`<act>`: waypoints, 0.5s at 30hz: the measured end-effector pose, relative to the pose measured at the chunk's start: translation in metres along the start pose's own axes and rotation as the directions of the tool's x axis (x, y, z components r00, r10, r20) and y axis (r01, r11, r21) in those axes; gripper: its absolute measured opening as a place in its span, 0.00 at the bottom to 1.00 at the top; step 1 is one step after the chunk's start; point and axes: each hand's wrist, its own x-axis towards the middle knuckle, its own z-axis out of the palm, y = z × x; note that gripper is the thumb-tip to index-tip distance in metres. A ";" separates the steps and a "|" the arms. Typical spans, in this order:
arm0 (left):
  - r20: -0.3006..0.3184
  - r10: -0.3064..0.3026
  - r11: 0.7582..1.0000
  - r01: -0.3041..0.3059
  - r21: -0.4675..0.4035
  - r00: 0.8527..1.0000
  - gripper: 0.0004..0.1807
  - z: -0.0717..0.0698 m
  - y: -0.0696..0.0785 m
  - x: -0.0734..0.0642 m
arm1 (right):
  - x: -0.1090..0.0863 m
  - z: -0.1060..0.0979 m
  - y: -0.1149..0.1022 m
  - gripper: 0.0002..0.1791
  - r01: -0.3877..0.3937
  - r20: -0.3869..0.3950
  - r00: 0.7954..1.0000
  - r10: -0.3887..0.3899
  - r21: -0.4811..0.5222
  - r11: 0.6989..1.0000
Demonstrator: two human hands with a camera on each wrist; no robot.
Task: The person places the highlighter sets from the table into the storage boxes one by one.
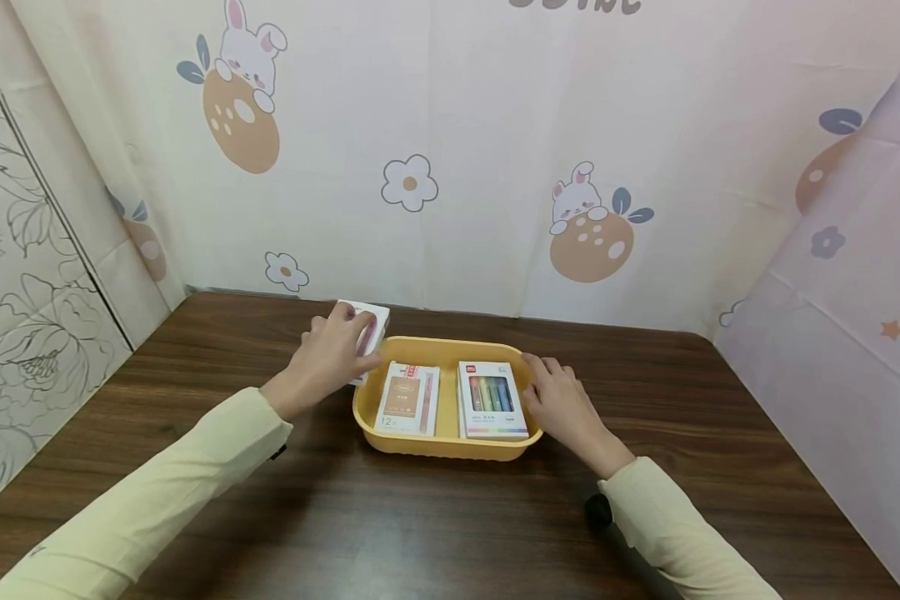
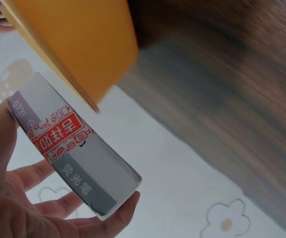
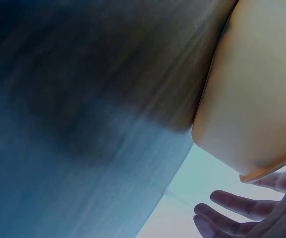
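My left hand (image 1: 328,357) grips a small white box of highlighters (image 2: 78,148) between thumb and fingers. It holds the box tilted beside the left rim of a yellow plastic basket (image 1: 450,450). In the left wrist view, the box shows a red printed label and a grey band. Over at the basket's right rim is my right hand (image 1: 565,406), its fingers loosely extended and fingertips right at the edge. Inside the basket lie a white box with a tan panel (image 1: 408,400) on the left and a white box of coloured pens (image 1: 491,402) on the right.
The basket stands on a dark wooden table (image 1: 435,525). Behind it hangs a pale curtain (image 1: 480,100) printed with rabbits and flowers. A panel with line-drawn flowers (image 1: 30,275) borders the left side, and more printed cloth (image 1: 855,333) hangs at the right.
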 end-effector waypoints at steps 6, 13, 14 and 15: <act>-0.002 0.019 1.000 -0.019 0.009 1.000 0.31 0.003 0.015 -0.004 | 0.000 0.000 -0.001 0.27 -0.014 0.010 1.000 0.014 -0.001 1.000; -0.010 0.032 0.999 -0.032 0.008 0.999 0.30 0.010 0.031 -0.007 | -0.001 -0.001 -0.001 0.27 -0.006 0.005 1.000 0.006 -0.001 1.000; -0.002 0.029 1.000 -0.029 0.009 1.000 0.30 0.011 0.034 -0.008 | -0.001 -0.001 -0.001 0.27 -0.005 0.005 1.000 0.005 0.000 1.000; 0.003 0.028 1.000 -0.028 0.010 1.000 0.31 0.012 0.036 -0.008 | -0.001 -0.001 -0.001 0.27 -0.005 0.005 1.000 0.005 0.000 1.000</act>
